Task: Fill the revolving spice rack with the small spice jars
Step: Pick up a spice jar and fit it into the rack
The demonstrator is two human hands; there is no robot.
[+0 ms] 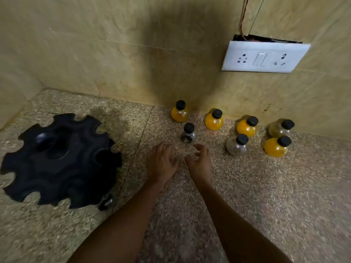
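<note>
Our right hand [199,160], fingers loosely curled and empty, and our left hand [161,161], relaxed and empty, hover side by side. The clear jar [188,133] stands upright just beyond them toward the table's back edge, roughly equally near both; the rack [58,160] sits far left.

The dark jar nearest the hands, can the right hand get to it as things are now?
Probably yes. The right hand hovers open just short of the dark jar, with only bare counter between them. The left hand sits beside it, not across the path.
</note>
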